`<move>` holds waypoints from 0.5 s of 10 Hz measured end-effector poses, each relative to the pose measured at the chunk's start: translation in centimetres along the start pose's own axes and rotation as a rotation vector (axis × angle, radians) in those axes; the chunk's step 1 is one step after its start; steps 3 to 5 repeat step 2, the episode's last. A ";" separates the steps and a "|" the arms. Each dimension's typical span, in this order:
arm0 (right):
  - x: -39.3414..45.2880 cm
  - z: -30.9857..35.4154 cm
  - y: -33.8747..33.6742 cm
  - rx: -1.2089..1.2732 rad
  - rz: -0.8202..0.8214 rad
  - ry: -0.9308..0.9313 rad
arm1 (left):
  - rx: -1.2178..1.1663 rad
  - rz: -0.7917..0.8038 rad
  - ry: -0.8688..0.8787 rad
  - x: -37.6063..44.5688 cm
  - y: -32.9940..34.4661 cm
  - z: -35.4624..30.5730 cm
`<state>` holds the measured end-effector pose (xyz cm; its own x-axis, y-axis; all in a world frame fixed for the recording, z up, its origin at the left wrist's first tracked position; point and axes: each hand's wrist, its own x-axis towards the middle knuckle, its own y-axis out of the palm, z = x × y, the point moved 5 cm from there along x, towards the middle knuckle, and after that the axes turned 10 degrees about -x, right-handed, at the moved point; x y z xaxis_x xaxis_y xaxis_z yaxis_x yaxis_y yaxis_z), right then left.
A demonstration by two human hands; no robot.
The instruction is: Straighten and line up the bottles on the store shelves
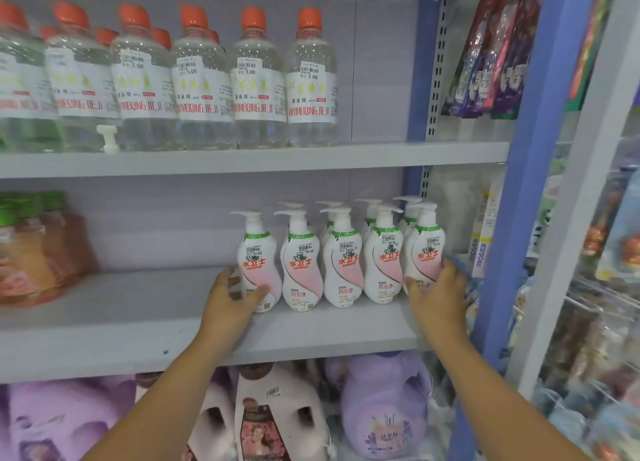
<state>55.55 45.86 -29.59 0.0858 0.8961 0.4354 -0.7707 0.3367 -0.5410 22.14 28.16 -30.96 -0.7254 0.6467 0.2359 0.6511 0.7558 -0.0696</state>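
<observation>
Several white-and-pink pump bottles stand in a front row on the middle shelf (145,318), with more behind them. My left hand (232,297) grips the leftmost pump bottle (258,252) low on its body, thumb across its front. My right hand (438,294) grips the rightmost pump bottle (424,249) near its base, fingers wrapped round its right side. The bottles between them, such as the middle one (343,263), stand upright and close together, pump heads pointing left.
Clear bottles with orange caps (256,76) line the top shelf. Orange jugs (41,249) sit at the left of the middle shelf. Purple and white detergent jugs (384,405) fill the shelf below. A blue upright (512,218) and hanging packets stand right.
</observation>
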 end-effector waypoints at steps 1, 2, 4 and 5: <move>-1.7 -0.1 -0.9 0.015 -0.005 -0.072 | 0.065 -0.004 -0.005 -1.2 -0.9 -0.1; -3.5 0.2 -1.7 0.053 0.053 -0.116 | 0.116 0.042 -0.031 -2.5 -1.7 -0.9; -3.5 0.2 -1.7 0.053 0.053 -0.116 | 0.116 0.042 -0.031 -2.5 -1.7 -0.9; -3.5 0.2 -1.7 0.053 0.053 -0.116 | 0.116 0.042 -0.031 -2.5 -1.7 -0.9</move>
